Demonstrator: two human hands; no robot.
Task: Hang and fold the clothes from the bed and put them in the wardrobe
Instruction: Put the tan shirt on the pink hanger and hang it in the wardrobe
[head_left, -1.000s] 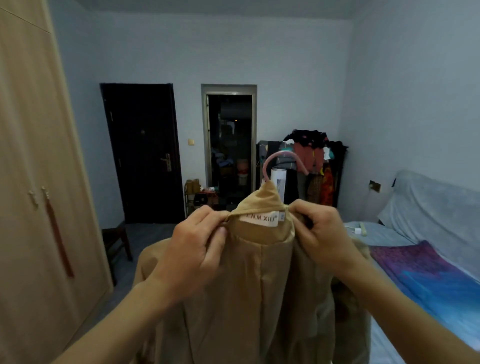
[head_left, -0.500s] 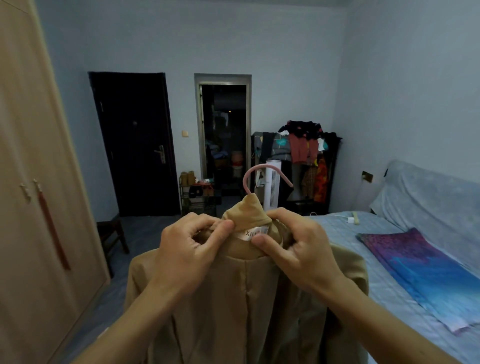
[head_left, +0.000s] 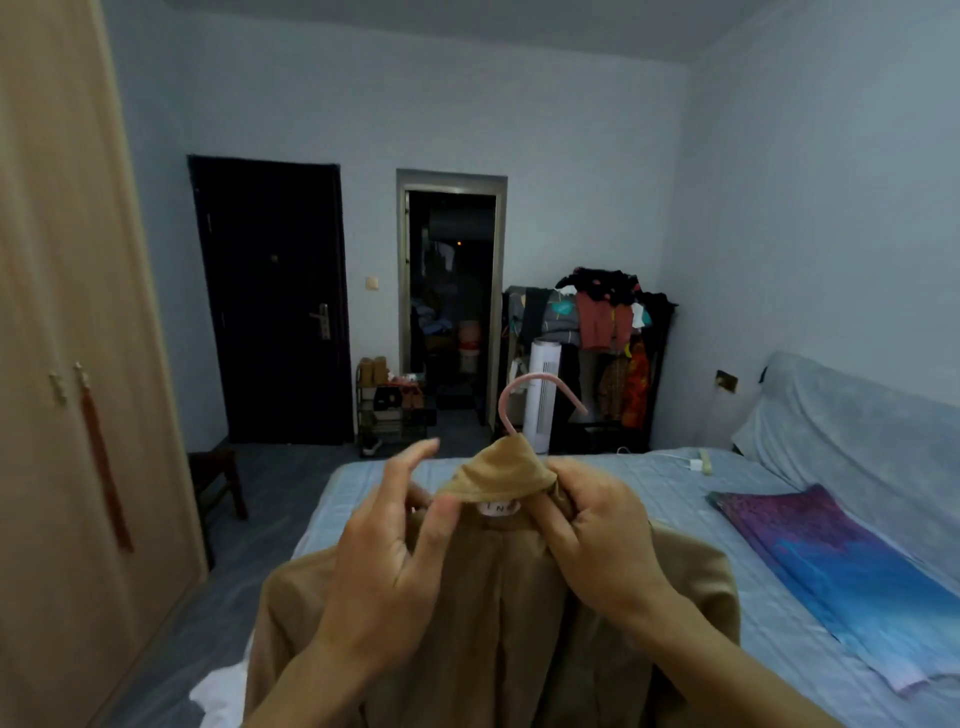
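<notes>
A: Fingers (head_left: 570, 480) of the right hand (head_left: 597, 540) are curled tight onto the collar of the tan jacket (head_left: 498, 597), with the thumb tucked under the fold beside the 1 white label (head_left: 496, 508)!

B: And the left hand (head_left: 384, 566)?

A: Looser. The index finger is stretched up and free, and the thumb tip is against the collar's lower edge. It's blurred, so I can't tell whether it pinches the cloth.

B: Where's the jacket?

A: Up in mid-air between the 2 hands, on 1 pink hanger (head_left: 535, 397). Only the hook pokes out above the collar. It hangs in front of the bed (head_left: 649, 483), well apart from the wardrobe (head_left: 62, 312) on the left, which is closed, with 2 handles and 1 red tassel (head_left: 104, 467).

B: On the bed?

A: 1 purple-and-blue cloth (head_left: 831, 561) lies flat at the right. 1 white piece of fabric (head_left: 218, 693) shows at the bottom, left of the jacket.

B: Far wall?

A: 1 dark door (head_left: 275, 301), shut, and 1 open doorway (head_left: 449, 301), with 1 shoe rack (head_left: 389, 410) between them. Then 1 white tower fan (head_left: 543, 395) just beside 1 loaded clothes rack (head_left: 608, 322). 1 stool (head_left: 218, 483) stands near the wardrobe.
</notes>
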